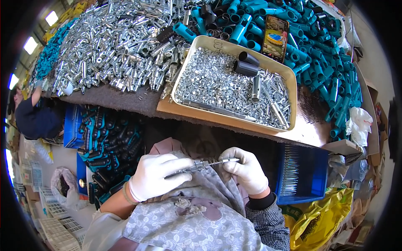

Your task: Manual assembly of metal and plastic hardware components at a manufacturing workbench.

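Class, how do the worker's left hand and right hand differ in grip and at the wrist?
The left hand grips a thicker metal part; the right hand pinches a slimmer metal piece. The left hand's wrist bears a thin band; the right hand's has a dark cuff. Both wear white gloves.

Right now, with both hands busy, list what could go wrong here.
The right hand pinches a slim metal rod; it could slip and drop onto the grey patterned apron.
The phone rests among heaped teal tubular housings and might slide if they shift.
Loose metal sleeves lie near the front edge of the workbench; a knock could send some off.
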Motion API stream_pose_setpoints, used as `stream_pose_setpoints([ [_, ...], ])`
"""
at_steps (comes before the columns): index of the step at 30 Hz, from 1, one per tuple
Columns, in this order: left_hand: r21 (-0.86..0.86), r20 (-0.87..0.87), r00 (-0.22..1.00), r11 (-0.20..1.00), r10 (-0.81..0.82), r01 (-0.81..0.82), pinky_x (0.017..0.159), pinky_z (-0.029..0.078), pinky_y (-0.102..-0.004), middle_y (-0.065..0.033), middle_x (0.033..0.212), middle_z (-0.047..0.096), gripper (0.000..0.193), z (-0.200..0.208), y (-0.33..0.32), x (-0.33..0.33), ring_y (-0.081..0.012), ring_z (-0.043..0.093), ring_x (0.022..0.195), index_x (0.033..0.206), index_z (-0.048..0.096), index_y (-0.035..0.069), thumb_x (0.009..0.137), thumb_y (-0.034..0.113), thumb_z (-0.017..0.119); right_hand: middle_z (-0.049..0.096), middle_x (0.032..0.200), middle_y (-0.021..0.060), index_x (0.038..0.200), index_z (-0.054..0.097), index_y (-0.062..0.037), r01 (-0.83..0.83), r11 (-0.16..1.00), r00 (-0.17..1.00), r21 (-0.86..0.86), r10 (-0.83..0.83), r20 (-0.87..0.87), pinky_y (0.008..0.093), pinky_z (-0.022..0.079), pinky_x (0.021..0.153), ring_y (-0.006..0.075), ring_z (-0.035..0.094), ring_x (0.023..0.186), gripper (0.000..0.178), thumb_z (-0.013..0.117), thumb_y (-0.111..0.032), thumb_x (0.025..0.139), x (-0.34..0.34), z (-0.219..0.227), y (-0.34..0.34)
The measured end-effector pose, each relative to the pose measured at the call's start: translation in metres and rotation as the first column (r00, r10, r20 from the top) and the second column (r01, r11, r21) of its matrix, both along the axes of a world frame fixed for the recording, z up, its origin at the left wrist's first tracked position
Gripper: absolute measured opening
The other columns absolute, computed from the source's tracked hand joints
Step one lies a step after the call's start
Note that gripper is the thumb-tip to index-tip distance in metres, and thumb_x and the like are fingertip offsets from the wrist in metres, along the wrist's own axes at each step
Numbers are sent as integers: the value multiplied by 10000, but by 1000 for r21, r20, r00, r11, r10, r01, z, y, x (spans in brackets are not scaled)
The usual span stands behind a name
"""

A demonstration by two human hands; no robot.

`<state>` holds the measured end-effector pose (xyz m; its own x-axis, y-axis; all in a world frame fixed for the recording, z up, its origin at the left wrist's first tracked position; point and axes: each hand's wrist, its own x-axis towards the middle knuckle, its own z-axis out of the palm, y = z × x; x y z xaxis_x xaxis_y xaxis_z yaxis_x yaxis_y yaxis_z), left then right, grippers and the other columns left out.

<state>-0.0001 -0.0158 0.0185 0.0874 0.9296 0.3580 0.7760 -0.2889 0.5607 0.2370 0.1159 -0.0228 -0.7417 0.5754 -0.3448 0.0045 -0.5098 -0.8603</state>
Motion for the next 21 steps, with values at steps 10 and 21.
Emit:
stream_pose_setpoints([
  [10, -115, 125, 992, 993, 2, 12, 623, 551, -317, -107, 846, 717, 298, -13, 3, -5, -261, 703, 707, 1024, 741, 57, 787, 226, 806, 611, 828, 21, 968, 622, 6, -9, 896, 990, 444, -55, 131, 240, 458, 670, 75, 541, 729, 172, 661, -107, 844, -6, 18, -7],
  [21, -192, 288, 957, 978, -24, 83, 683, 555, -331, -132, 870, 728, 304, -14, 7, 0, -275, 714, 762, 1051, 744, 42, 798, 197, 805, 640, 858, 59, 973, 627, 12, -106, 872, 988, 477, 38, 150, 265, 489, 725, 118, 590, 776, 190, 671, -94, 822, -8, 15, -4],
])
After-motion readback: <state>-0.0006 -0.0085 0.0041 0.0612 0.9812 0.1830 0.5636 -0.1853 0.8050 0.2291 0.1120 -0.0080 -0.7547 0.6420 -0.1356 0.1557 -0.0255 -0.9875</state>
